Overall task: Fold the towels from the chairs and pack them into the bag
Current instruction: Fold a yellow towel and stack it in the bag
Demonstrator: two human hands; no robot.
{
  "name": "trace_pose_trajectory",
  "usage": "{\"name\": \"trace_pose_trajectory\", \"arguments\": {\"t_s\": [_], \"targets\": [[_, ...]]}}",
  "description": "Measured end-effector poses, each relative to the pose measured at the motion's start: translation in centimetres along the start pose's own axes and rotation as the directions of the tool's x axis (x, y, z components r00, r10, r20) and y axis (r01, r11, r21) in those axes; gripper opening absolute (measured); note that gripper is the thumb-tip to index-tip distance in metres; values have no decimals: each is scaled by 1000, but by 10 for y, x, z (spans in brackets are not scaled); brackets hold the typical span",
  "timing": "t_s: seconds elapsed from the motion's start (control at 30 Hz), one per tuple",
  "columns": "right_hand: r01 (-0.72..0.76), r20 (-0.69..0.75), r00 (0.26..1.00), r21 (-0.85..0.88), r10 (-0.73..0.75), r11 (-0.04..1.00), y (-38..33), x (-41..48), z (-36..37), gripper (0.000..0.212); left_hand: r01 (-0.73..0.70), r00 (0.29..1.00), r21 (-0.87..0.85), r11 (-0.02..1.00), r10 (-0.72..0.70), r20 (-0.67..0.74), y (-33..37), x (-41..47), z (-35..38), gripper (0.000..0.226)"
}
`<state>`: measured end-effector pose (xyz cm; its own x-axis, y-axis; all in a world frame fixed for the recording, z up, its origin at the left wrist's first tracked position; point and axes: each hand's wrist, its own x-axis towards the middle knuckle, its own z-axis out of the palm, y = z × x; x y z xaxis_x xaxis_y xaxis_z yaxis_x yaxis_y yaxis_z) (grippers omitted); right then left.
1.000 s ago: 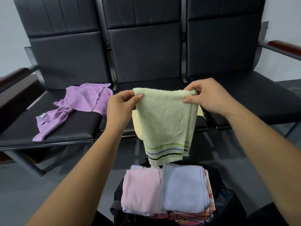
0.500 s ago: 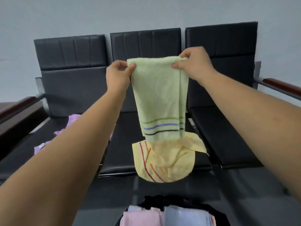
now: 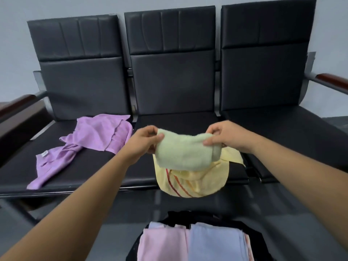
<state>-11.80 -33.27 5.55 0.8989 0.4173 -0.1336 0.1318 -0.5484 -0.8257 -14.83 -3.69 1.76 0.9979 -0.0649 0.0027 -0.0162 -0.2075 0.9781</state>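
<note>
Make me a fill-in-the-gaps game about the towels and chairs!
The left hand and right hand hold a ____ towel.
The purple towel lies on the ____ seat.
The hanging towel on the middle seat is ____.
In the bag, the folded towel beside the blue towel is ____.
Missing: green, left, yellow, pink.
</note>
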Motion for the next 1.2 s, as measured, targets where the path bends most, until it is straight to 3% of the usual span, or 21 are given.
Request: {"name": "trace_pose_trajectory", "arguments": {"t_s": [0.1, 0.23, 0.3, 0.4, 0.6, 0.73, 0.87, 0.97, 1.2], "targets": [[-199, 148, 973, 134, 179, 971, 21, 13, 9, 25, 155, 985, 22, 988, -156, 67, -24, 1, 1, 10], [-345, 83, 938, 136, 336, 929, 41, 38, 24, 24, 234, 972, 57, 971, -233, -29, -51, 19, 9, 19], [-343, -14, 937, 163, 350, 925, 46, 52, 30, 25, 220, 970, 92, 971, -208, -125, -61, 34, 13, 27], [-265, -206, 931, 186, 302, 946, 50, 78, 37, 22, 202, 946, 85, 976, -172, -275, -69, 62, 17, 20], [-154, -393, 899, 127, 192, 980, 62, 132, 57, 12, 288, 860, 130, 949, -197, -470, -94, 104, 19, 18], [-240, -405, 888, -3, 218, 971, 69, 155, 69, 10, 397, 854, 226, 890, -268, -445, -103, 113, 21, 12], [-319, -422, 877, -151, 231, 936, 65, 155, 72, 29, 427, 861, 333, 840, -265, -435, -103, 115, 18, 16], [-319, -406, 890, -228, 208, 920, 56, 143, 61, 10, 456, 860, 357, 815, -300, -413, -97, 107, 13, 33], [-494, -238, 862, -195, 447, 848, 52, 95, 58, 18, 552, 825, 276, 787, -466, -319, -89, 63, 29, 26]]}}
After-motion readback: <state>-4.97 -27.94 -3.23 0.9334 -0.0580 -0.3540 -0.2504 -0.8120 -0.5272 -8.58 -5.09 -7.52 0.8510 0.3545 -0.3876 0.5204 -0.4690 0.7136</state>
